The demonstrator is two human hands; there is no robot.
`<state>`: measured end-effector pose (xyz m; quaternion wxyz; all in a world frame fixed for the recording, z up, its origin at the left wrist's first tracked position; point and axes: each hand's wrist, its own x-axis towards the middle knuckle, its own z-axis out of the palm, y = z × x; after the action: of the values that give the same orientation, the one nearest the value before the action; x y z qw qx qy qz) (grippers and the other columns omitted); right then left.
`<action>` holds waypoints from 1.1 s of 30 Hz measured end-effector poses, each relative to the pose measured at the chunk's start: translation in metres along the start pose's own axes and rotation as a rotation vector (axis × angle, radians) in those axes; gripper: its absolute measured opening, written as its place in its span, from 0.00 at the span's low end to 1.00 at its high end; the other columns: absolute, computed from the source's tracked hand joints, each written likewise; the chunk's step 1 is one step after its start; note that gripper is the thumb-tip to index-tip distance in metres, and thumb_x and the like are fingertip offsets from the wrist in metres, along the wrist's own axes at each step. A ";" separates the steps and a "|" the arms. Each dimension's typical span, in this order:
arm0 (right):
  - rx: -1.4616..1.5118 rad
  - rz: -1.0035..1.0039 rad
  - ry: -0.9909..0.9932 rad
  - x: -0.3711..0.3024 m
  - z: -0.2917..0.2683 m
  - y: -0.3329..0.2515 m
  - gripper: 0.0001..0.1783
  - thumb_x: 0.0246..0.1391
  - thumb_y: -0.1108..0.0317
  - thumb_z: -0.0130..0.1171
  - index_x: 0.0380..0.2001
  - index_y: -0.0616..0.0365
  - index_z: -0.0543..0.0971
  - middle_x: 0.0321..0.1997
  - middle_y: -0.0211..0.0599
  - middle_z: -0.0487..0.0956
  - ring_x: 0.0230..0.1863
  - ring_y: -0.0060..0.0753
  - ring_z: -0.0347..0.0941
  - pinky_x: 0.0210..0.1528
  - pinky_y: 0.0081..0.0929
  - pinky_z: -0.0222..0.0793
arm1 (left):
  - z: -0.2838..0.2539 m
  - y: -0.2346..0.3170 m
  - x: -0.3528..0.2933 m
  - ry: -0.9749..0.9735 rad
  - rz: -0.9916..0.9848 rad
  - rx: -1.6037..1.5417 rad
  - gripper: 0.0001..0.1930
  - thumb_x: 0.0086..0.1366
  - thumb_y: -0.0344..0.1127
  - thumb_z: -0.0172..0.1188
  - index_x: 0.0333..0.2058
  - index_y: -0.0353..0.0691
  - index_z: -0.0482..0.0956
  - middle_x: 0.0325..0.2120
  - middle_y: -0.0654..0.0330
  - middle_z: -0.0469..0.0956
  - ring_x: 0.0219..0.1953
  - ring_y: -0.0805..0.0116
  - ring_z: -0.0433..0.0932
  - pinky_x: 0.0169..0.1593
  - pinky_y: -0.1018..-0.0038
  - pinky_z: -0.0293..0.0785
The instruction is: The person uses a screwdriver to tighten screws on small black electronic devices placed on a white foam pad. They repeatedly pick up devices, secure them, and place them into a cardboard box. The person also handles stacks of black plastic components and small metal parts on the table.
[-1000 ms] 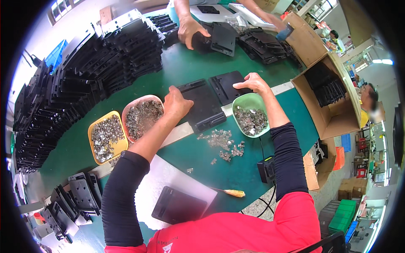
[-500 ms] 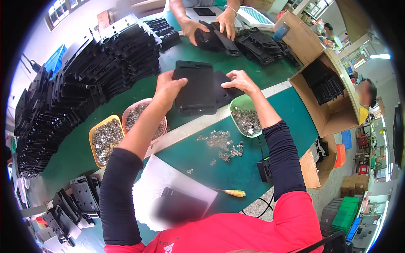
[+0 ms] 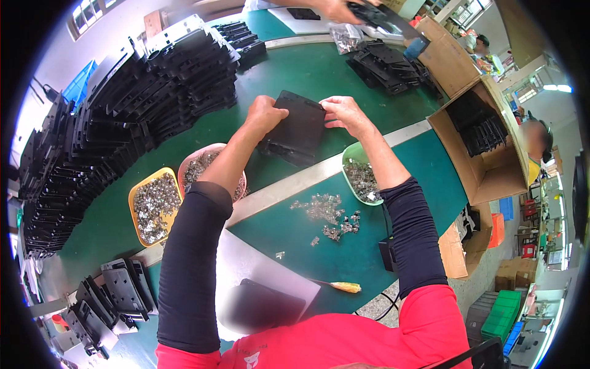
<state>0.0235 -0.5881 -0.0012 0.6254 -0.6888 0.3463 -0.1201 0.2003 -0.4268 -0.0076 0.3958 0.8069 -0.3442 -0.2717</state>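
Note:
My left hand (image 3: 267, 115) grips the left edge of a black plastic panel (image 3: 299, 126), thumb on its face, held tilted above the green table. At the panel's upper right edge, the fingers of my right hand (image 3: 347, 115) are closed on it. Another black edge shows along the panel's lower left; I cannot tell whether it is a second panel. Below my right hand stands a green bowl (image 3: 362, 181) of small metal clips. A pink bowl (image 3: 206, 161) and a yellow tray (image 3: 153, 206), both holding similar clips, are by my left forearm.
Stacked black panels (image 3: 166, 92) curve along the left, and more lie in a pile (image 3: 390, 67) at the back. A cardboard box (image 3: 485, 141) holds panels. Loose clips (image 3: 326, 212), a yellow-handled tool (image 3: 344, 286) and a white sheet (image 3: 261, 264) lie nearer me. A co-worker's hand (image 3: 341, 10) holds a panel.
The two panels, apart before, now overlap as nearly one outline, tilted between my hands. My right hand has shifted to the upper edge. The co-worker has lifted panels off the table toward the right.

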 end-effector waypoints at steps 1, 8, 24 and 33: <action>-0.032 -0.005 -0.017 -0.002 0.002 -0.001 0.20 0.53 0.63 0.63 0.45 0.66 0.78 0.40 0.40 0.79 0.36 0.32 0.77 0.38 0.32 0.77 | 0.000 0.006 -0.003 0.069 0.029 0.126 0.17 0.54 0.36 0.67 0.37 0.27 0.81 0.33 0.45 0.82 0.39 0.53 0.83 0.43 0.64 0.77; -0.199 0.027 -0.016 -0.014 0.011 -0.010 0.19 0.54 0.58 0.65 0.43 0.61 0.79 0.37 0.34 0.80 0.32 0.26 0.76 0.35 0.28 0.76 | -0.004 0.004 -0.005 0.093 0.008 0.188 0.15 0.53 0.38 0.65 0.36 0.32 0.83 0.35 0.43 0.82 0.41 0.48 0.82 0.45 0.61 0.76; -0.194 0.133 0.044 -0.050 0.054 -0.013 0.24 0.53 0.59 0.63 0.46 0.68 0.74 0.44 0.46 0.79 0.38 0.39 0.80 0.38 0.35 0.80 | -0.011 -0.008 -0.014 0.042 -0.078 0.205 0.22 0.57 0.47 0.60 0.33 0.28 0.83 0.35 0.38 0.81 0.41 0.43 0.81 0.50 0.58 0.74; -0.151 -0.010 0.196 -0.033 0.071 0.000 0.25 0.44 0.62 0.68 0.42 0.67 0.73 0.38 0.45 0.79 0.34 0.36 0.79 0.31 0.32 0.76 | -0.010 -0.008 -0.017 0.014 -0.220 0.055 0.25 0.60 0.48 0.58 0.36 0.23 0.79 0.38 0.38 0.80 0.36 0.46 0.83 0.33 0.59 0.80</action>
<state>0.0422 -0.5121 -0.0053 0.5342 -0.7208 0.4104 -0.1635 0.2001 -0.4059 -0.0056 0.3439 0.8521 -0.2582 -0.2983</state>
